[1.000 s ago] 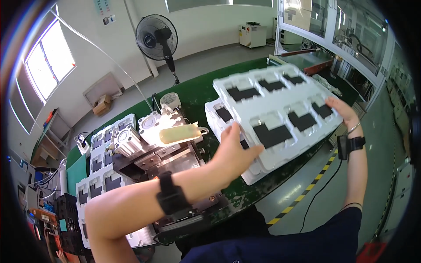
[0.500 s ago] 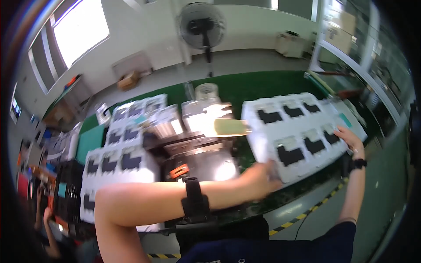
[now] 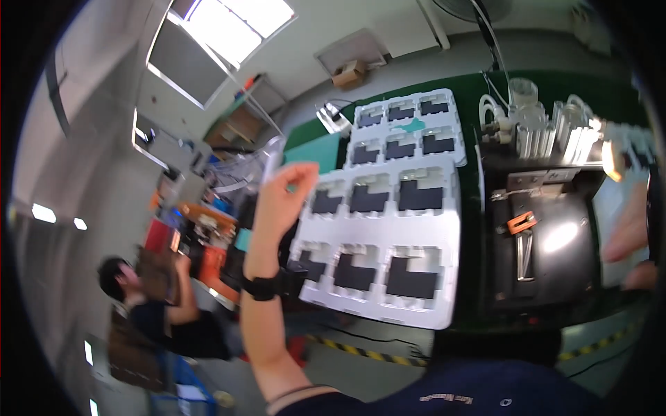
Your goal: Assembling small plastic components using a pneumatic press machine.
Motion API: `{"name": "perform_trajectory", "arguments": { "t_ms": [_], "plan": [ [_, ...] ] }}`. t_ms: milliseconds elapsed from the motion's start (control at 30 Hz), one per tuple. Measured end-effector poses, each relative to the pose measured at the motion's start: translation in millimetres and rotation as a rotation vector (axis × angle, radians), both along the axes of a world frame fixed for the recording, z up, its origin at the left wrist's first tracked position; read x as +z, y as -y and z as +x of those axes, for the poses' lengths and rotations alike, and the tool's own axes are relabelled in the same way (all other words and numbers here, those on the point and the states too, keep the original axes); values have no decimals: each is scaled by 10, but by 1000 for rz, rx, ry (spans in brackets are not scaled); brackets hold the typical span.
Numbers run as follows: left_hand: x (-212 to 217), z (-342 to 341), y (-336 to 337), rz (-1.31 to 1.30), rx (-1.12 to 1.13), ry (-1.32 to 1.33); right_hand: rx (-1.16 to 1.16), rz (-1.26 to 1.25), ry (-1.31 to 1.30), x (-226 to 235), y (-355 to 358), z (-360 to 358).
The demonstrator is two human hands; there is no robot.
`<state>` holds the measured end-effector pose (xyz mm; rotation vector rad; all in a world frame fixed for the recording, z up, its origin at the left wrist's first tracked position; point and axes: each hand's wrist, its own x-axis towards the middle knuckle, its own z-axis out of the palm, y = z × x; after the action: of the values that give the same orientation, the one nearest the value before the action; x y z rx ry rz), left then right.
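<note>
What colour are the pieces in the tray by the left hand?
The pieces are black, clearest in head view.

This is a factory workshop, set up for small assembly work. A long green counter [image 3: 474, 82] carries white moulded trays [image 3: 347, 229], their pockets filled with matching dark flat pieces [image 3: 371, 201], as in batch production. Beside them stands a machine [image 3: 534, 135] with metal cylinders and hoses, and on its dark plate [image 3: 558, 281] lie bent metal rods [image 3: 525, 256]. Yellow-and-black tape [image 3: 374, 355] marks the grey floor [image 3: 406, 338]. To the left, another person [image 3: 184, 326] sits or stands by a crowded work area with orange parts [image 3: 211, 263] and tangled cables [image 3: 232, 170]. The plain pale walls [image 3: 316, 28] have a large bright window [image 3: 236, 31].
</note>
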<state>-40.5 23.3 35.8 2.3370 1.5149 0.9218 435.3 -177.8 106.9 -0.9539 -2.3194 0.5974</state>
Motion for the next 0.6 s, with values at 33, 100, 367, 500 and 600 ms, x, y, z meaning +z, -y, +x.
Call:
{"name": "perform_trajectory", "arguments": {
  "t_ms": [33, 100, 367, 500, 600],
  "plan": [
    [-105, -272, -34, -62, 89, -109, 125, 50, -152, -273, -319, -465],
    [-408, -706, 31, -83, 134, -216, 347, -71, 93, -301, -903, -1222],
    [-555, -576, -529, 7, -243, -400, -192, -342, 567, -1035, -1852, -2226],
    [-392, -503, -502, -196, -223, -484, -246, -413, 571, -1096, -1788, -2247],
    [-395, -605, -575, -244, -265, -462, -244, -268, 417, -1212, -1837, -2195]
  ]
}}
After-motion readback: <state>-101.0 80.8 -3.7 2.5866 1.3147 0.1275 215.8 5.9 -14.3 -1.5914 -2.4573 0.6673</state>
